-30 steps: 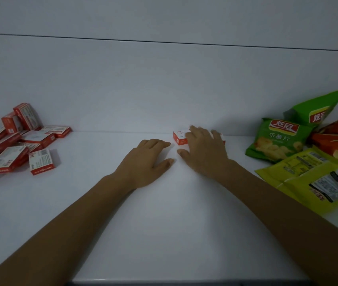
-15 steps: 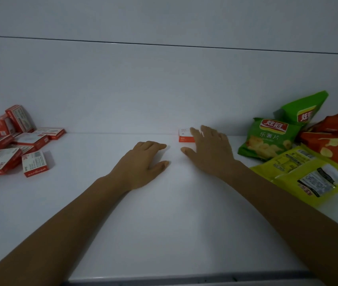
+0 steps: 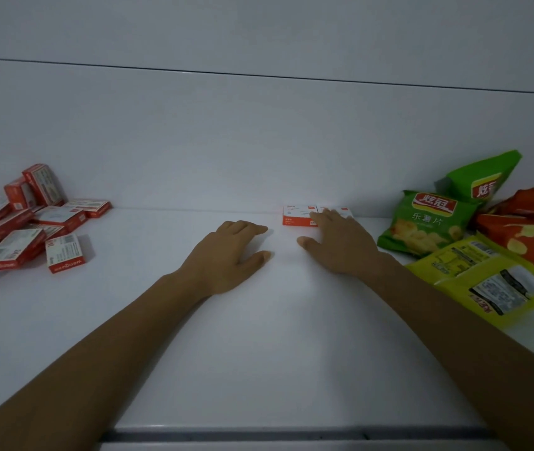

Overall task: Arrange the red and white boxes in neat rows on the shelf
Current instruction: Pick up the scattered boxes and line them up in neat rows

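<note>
Two red and white boxes lie flat side by side against the back wall of the white shelf: the left box in full view, the right box partly under my fingers. My right hand lies palm down with straight fingers touching the right box. My left hand rests palm down on the shelf to the left of the boxes, holding nothing. A loose pile of red and white boxes sits at the far left, with one box apart at its front.
Snack bags crowd the right side: a green chip bag, a second green bag behind it, red bags and a yellow bag in front. The shelf's front edge runs along the bottom.
My right hand has drawn back a little, so both boxes at the back wall now show side by side. My left hand has stayed in place.
</note>
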Available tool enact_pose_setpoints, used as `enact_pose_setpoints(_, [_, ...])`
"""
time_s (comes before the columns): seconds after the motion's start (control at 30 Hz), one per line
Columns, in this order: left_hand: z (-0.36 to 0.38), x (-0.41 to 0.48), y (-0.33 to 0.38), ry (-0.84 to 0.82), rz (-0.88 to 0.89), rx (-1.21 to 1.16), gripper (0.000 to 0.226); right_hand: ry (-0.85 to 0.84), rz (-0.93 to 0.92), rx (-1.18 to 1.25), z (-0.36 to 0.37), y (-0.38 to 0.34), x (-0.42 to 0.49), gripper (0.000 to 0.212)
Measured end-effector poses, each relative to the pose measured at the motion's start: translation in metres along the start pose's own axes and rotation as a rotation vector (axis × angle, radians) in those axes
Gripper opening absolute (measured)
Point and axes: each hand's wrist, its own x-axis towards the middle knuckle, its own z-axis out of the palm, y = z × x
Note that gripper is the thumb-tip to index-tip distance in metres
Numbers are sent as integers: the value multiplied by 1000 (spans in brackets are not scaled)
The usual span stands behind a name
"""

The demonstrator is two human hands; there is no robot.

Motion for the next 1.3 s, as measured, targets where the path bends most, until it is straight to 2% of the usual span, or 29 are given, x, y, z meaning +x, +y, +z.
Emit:
enact_pose_setpoints(0.17, [-23, -4, 7, 69, 29, 186, 50, 223, -222, 99, -9, -36, -7, 50])
enact_pose_setpoints(0.37, [-86, -55, -7, 147, 62, 331, 49, 62, -400, 183, -12, -119, 0, 45])
enact_pose_setpoints(0.6, [-128, -156, -50, 114, -132, 252, 44, 38, -609, 215, -8, -238, -7, 47])
enact_pose_setpoints(0.73, [-140, -184, -71, 110, -155, 205, 43, 7, -627, 186, 1, -286, -2, 51])
enact_pose_setpoints(0.93, [-152, -199, -94, 90, -101, 143, 43, -87, -526, 104, 23, -313, 11, 53])
enact_pose_setpoints(1.13, [-149, -189, -107, 100, -37, 105, 46, -34, -509, 174, 26, -298, -1, 35])
enact_pose_setpoints(1.3, [-139, -157, -102, 98, 17, 17, 49, 21, -482, 263, 24, -245, -18, 43])
